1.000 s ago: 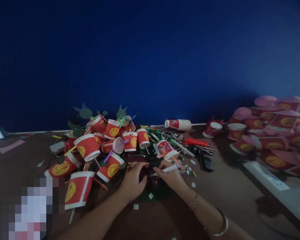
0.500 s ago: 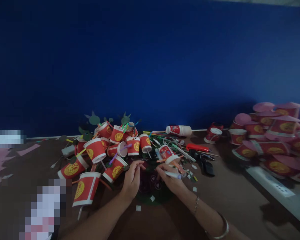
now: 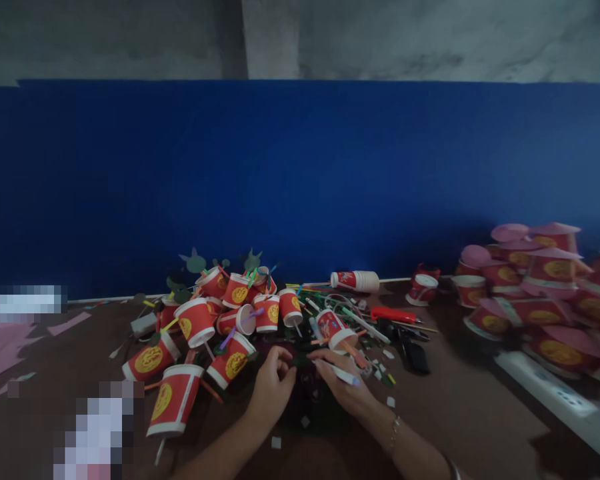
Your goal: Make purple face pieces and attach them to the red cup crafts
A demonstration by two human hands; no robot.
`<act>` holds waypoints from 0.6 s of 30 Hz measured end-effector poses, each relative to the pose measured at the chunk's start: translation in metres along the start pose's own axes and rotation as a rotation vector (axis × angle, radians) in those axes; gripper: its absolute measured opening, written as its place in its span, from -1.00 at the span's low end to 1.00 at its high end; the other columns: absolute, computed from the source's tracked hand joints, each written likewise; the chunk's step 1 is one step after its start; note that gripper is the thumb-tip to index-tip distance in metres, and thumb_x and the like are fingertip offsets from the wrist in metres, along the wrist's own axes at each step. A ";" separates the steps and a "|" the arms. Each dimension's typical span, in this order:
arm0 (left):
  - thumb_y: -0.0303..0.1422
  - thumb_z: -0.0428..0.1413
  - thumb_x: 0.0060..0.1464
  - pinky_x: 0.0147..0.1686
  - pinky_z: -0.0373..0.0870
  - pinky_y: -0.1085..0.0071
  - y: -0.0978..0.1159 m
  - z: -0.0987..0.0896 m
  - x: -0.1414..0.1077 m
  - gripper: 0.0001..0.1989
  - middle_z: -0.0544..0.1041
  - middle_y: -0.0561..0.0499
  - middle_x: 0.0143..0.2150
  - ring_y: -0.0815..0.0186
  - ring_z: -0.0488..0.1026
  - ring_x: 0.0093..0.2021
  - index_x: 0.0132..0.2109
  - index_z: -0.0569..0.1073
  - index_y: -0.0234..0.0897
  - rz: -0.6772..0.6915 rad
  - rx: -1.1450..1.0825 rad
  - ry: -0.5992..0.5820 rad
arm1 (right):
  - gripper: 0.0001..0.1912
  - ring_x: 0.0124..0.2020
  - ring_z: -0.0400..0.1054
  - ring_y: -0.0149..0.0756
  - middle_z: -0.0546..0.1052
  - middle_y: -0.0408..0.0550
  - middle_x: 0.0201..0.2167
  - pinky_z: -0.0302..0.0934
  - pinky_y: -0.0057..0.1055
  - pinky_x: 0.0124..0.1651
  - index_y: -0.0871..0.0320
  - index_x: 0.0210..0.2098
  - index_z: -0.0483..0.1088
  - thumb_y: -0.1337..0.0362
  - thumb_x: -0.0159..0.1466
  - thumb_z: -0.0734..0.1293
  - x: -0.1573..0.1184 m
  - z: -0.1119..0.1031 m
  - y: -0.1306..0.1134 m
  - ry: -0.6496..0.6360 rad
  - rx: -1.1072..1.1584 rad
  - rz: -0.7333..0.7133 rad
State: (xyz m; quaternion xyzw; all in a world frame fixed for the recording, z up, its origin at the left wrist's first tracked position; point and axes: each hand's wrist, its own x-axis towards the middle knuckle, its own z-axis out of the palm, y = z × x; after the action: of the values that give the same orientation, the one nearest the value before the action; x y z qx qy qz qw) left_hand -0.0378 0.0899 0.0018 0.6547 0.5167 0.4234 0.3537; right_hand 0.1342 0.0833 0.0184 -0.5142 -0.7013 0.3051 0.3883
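Observation:
My right hand [image 3: 344, 385] is closed around a white marker pen [image 3: 345, 376], whose blue-tipped end points to the right. Left of it, my left hand [image 3: 274, 385] has its fingers curled in toward the thumb; whether something is pinched there is too dark to see. Between and below the hands lies a dark patch [image 3: 307, 407] with faint round marks, which I cannot make out. Close to the left hand, a red paper cup [image 3: 233, 360] with a yellow emblem lies tilted. Beyond the right hand, another red cup [image 3: 334, 328] lies tipped over by an orange strip.
Red cups with straws [image 3: 175, 400] pile up at left. A stack of cups [image 3: 355, 281], a red-handled tool [image 3: 393, 315] and a black object [image 3: 416, 353] lie behind. At right are pink-topped cups [image 3: 555, 267] and a power strip [image 3: 555, 387]. Paper scraps [image 3: 276, 443] lie about.
The view has tilted up, so the table sits lower and grey wall shows above the blue panel. My left fingers have curled in from a straighter pose. The pen stays in my right hand.

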 end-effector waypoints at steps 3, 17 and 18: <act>-0.45 -0.04 0.00 -0.49 0.19 0.47 0.005 -0.006 -0.008 -0.93 0.22 0.17 -0.56 0.38 0.26 -0.53 -0.42 0.20 -0.22 0.068 0.132 0.050 | -0.71 -0.52 0.31 -0.33 0.45 -0.12 -0.58 0.18 -0.45 -0.45 0.19 -0.32 0.45 0.24 0.22 0.13 0.001 0.002 0.002 -0.001 0.003 0.037; -0.69 -0.19 -0.11 0.05 0.28 0.17 -0.044 -0.038 -0.006 -0.50 0.43 -0.11 -0.06 0.26 0.36 0.00 -0.02 0.30 -0.29 0.290 0.055 0.018 | -0.67 -0.01 0.31 -0.13 0.49 0.01 -0.07 0.14 -0.25 0.07 0.09 -0.02 0.36 0.20 0.27 0.16 -0.005 -0.003 -0.011 -0.212 -0.225 -0.240; -0.70 -0.19 -0.12 0.06 0.26 0.17 -0.043 -0.040 -0.004 -0.49 0.43 -0.11 -0.05 0.25 0.35 0.01 -0.02 0.31 -0.29 0.304 0.076 0.022 | -0.66 -0.04 0.34 -0.14 0.50 0.01 -0.09 0.18 -0.26 0.04 0.09 -0.01 0.34 0.20 0.27 0.14 -0.004 -0.004 -0.011 -0.212 -0.242 -0.221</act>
State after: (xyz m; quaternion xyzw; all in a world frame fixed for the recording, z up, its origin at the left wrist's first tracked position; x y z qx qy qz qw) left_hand -0.0912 0.0959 -0.0225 0.7336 0.4311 0.4594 0.2548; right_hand 0.1332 0.0762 0.0290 -0.4419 -0.8221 0.2265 0.2785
